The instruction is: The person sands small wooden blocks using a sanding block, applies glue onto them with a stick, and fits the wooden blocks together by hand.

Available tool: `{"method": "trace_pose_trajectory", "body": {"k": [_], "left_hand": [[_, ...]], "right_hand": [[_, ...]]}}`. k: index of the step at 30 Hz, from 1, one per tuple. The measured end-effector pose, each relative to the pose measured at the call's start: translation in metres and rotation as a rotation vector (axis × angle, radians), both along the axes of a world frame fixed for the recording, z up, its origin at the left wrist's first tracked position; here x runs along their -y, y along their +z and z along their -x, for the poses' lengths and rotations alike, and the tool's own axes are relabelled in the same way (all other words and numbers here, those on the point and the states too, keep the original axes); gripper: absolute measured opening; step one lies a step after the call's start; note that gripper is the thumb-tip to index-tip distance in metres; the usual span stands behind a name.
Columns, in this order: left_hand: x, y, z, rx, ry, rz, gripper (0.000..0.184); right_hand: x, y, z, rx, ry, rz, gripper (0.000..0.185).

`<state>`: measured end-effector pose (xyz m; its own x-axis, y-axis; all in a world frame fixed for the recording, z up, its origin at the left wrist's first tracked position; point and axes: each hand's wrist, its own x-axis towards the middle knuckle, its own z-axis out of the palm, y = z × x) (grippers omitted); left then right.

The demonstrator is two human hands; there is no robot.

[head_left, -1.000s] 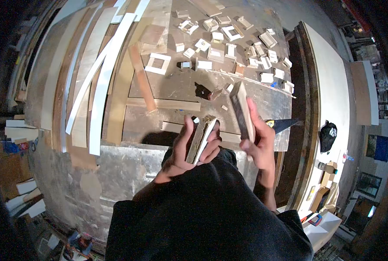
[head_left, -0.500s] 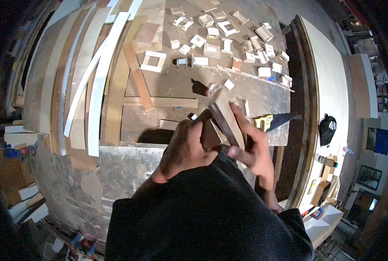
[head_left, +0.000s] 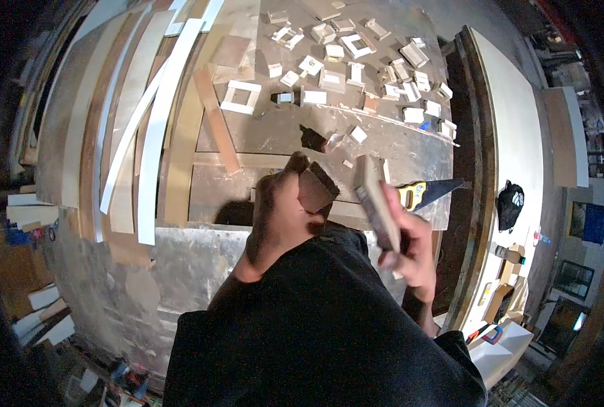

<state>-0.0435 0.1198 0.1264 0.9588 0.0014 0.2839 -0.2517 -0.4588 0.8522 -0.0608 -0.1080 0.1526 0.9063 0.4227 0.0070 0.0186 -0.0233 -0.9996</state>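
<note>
Watching from the head view, we've got two wood pieces up above the surface (head_left: 410,152), apart from each other, both to the left of the saw (head_left: 437,190). Handling this pair well, I'd say, means holding each one firmly and low, turning it slowly enough to read its faces, and keeping fingertips off the edges should the pieces meet. That dark, rough face on the short block (head_left: 317,190) looks the one to treat gently; it could shed bits or catch skin. The long block (head_left: 375,200) wants support near its middle, I reckon, since a hold near one end could let it swing.

Now the pose! The left grip (head_left: 273,214), farther left of the saw, is in shadow, its back mostly towards us, closed round the short block, the rough end facing up and right. Finger placement under it? Cannot tell.

Over on the right, the right grip (head_left: 417,254) sits just on the near side of the saw, closed on the long block: fingers along its right side, thumb by the lower end, and the block tilted, its top leaning left. Some blur there, so exact contact is unclear. Beyond the saw, small wooden pieces (head_left: 332,80) lie scattered.
</note>
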Motion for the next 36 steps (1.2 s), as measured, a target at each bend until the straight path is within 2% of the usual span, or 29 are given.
{"method": "trace_pose_trajectory", "body": {"k": [1,2,3,4,5,6,7,8,9,11,12,15,16,17,19,21,22,23,24,25,26,27,28,29,31,32,34,35,36], "left_hand": [[0.000,0.002,0.001,-0.005,-0.056,-0.039,0.044],[0.007,0.005,0.004,-0.151,-0.078,0.099,0.041],[0.013,0.007,0.007,-0.293,-0.080,0.237,0.040],[0.009,-0.010,0.005,-0.183,-0.086,0.119,0.041],[0.006,-0.021,0.003,-0.165,-0.070,0.157,0.042],[0.003,-0.023,-0.001,-0.147,-0.054,0.195,0.043],[0.002,-0.002,-0.007,-0.227,-0.018,0.390,0.043],[-0.002,-0.010,-0.008,-0.174,0.018,0.343,0.036],[0.000,-0.006,-0.009,-0.172,0.033,0.343,0.036],[0.014,0.006,-0.008,-0.210,0.029,0.372,0.041],[0.017,0.002,-0.010,-0.235,0.036,0.418,0.040],[-0.004,-0.012,-0.018,-0.039,0.111,0.240,0.039],[-0.003,-0.012,-0.023,0.048,0.148,0.339,0.038],[-0.007,-0.008,-0.023,0.060,0.157,0.339,0.038],[-0.011,0.006,-0.015,-0.008,0.149,0.153,0.036],[-0.009,0.005,-0.014,-0.048,0.164,0.134,0.037],[-0.007,0.002,-0.014,-0.137,0.159,0.135,0.037],[-0.007,-0.001,-0.017,-0.216,0.153,0.134,0.038],[-0.007,-0.011,-0.017,-0.161,-0.003,0.118,0.042],[0.001,0.003,-0.015,-0.164,0.011,0.212,0.045],[0.006,0.000,-0.014,-0.180,0.026,0.176,0.041],[0.009,0.003,-0.016,-0.192,0.043,0.141,0.039],[0.010,0.010,-0.019,-0.126,0.083,0.067,0.039],[0.013,0.021,-0.016,-0.258,0.129,0.235,0.040],[0.003,-0.014,-0.007,-0.166,0.103,0.094,0.050],[0.001,-0.025,-0.003,-0.142,0.094,0.051,0.054],[-0.002,-0.006,-0.010,-0.024,-0.019,0.057,0.052],[-0.002,-0.003,-0.012,-0.020,-0.018,0.053,0.052],[-0.002,-0.001,-0.014,-0.035,-0.009,0.013,0.053]], "right_hand": [[-0.007,0.001,0.000,0.025,0.060,-0.033,0.081],[-0.013,0.007,-0.005,0.092,0.063,0.210,0.081],[-0.025,0.008,-0.012,-0.024,-0.015,0.156,0.080],[-0.031,0.013,-0.018,-0.111,-0.011,0.117,0.081],[-0.034,0.017,-0.023,-0.192,-0.003,0.077,0.082],[-0.027,0.012,-0.023,-0.078,0.071,0.114,0.082],[-0.021,0.003,-0.020,0.038,0.146,0.152,0.082],[-0.024,-0.005,-0.016,-0.016,0.106,0.095,0.079],[-0.033,-0.002,-0.020,-0.015,0.120,0.095,0.079],[-0.048,0.010,-0.026,-0.148,-0.056,-0.017,0.076],[-0.049,0.012,-0.029,-0.036,-0.023,0.029,0.076],[-0.031,-0.013,-0.027,-0.054,0.039,0.215,0.083],[-0.025,-0.008,-0.035,-0.136,0.149,0.431,0.080],[-0.019,-0.019,-0.035,-0.109,0.142,0.467,0.078],[-0.019,-0.029,-0.029,-0.160,-0.054,0.219,0.082],[-0.013,-0.029,-0.028,0.016,-0.023,0.118,0.087],[-0.018,-0.012,-0.026,-0.014,0.011,0.080,0.089],[-0.014,-0.018,-0.026,0.139,0.093,0.063,0.091],[-0.020,-0.021,-0.028,0.256,0.086,0.085,0.091],[-0.033,-0.019,-0.032,0.365,0.078,0.109,0.091],[-0.037,-0.005,-0.041,0.102,0.033,0.207,0.090],[-0.039,-0.009,-0.048,-0.121,-0.019,0.056,0.088],[-0.032,-0.005,-0.047,0.062,0.053,0.150,0.086],[-0.028,-0.003,-0.044,0.253,0.132,0.236,0.084],[-0.024,-0.021,-0.035,0.253,0.086,0.017,0.078],[-0.014,-0.023,-0.042,0.168,0.087,0.204,0.076],[-0.010,-0.018,-0.057,-0.021,0.072,0.496,0.074],[-0.008,-0.019,-0.056,-0.016,0.072,0.492,0.074],[-0.005,-0.021,-0.051,-0.087,0.011,0.263,0.076]]}}
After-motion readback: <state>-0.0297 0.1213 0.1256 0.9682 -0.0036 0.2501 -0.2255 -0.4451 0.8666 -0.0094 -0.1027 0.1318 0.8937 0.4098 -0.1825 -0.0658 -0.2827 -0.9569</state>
